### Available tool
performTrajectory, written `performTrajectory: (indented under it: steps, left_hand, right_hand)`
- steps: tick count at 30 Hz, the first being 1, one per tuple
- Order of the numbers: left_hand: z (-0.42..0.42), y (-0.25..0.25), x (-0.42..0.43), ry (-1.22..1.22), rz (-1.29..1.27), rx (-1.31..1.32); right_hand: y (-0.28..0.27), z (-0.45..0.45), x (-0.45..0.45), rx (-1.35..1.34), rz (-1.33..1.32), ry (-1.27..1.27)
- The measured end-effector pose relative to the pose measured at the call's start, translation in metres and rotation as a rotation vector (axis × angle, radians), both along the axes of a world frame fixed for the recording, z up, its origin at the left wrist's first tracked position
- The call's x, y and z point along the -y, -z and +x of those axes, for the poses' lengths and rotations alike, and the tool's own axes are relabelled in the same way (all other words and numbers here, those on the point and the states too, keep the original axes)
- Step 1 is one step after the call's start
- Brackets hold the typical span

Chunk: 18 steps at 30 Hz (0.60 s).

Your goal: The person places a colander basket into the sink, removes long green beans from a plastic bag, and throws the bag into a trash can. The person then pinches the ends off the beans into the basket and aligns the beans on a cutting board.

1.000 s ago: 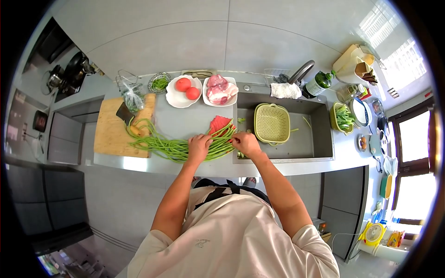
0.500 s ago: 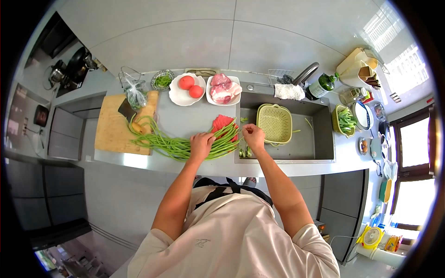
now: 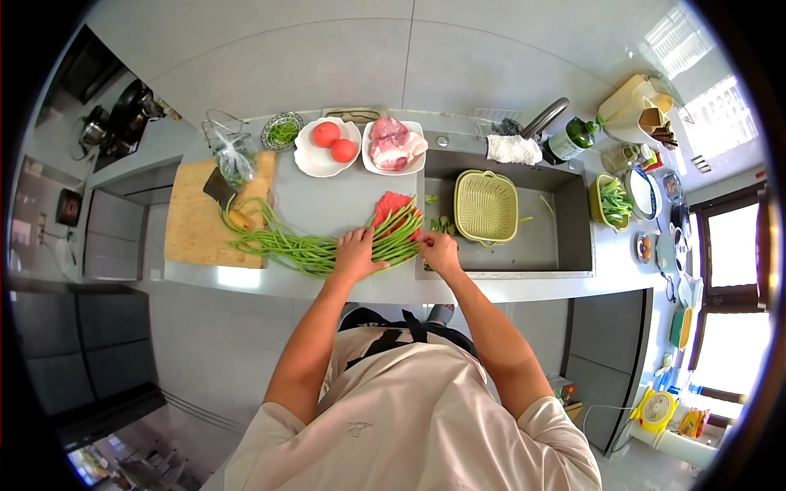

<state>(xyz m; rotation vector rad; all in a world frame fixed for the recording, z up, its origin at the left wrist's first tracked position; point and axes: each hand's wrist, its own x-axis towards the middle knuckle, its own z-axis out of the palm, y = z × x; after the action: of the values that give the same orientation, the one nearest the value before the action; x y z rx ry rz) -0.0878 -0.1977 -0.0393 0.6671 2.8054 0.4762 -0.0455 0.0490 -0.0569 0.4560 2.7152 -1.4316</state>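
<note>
A long bundle of green beans (image 3: 299, 250) stretches over the counter from the cutting board (image 3: 195, 221) to the sink's left edge. My left hand (image 3: 356, 255) lies on the bundle with its fingers spread and the thumb apart. At the bean ends by the sink, the fingers of my right hand (image 3: 440, 251) are pinched together on the tips. Under those ends lies a red cloth or bag (image 3: 390, 209). Small green scraps (image 3: 443, 226) are in the sink near my right hand. A green basket (image 3: 485, 206) stands in the sink.
Behind the beans are a plate (image 3: 306, 160) with two tomatoes and a dish (image 3: 420, 128) of raw meat. A knife (image 3: 219, 188) and a plastic bag (image 3: 236, 164) lie on the board. The faucet (image 3: 547, 117) rises behind the sink (image 3: 565, 225). Another basket (image 3: 596, 202) holds greens.
My right hand moved off the beans over the sink edge, then came back to their tips. My left hand stayed on the bundle, its thumb now spread. The view shifted slightly.
</note>
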Motion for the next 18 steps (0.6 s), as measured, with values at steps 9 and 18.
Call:
performTrajectory:
  steps: [9, 18]
  left_hand:
    - [-0.031, 0.028, 0.024, -0.002, 0.416, -0.04]
    - [-0.039, -0.001, 0.122, -0.143, 0.59, -0.01]
  right_hand:
    - [-0.002, 0.012, 0.022, -0.058, -0.046, 0.102]
    - [-0.007, 0.012, 0.128, 0.008, -0.216, 0.057]
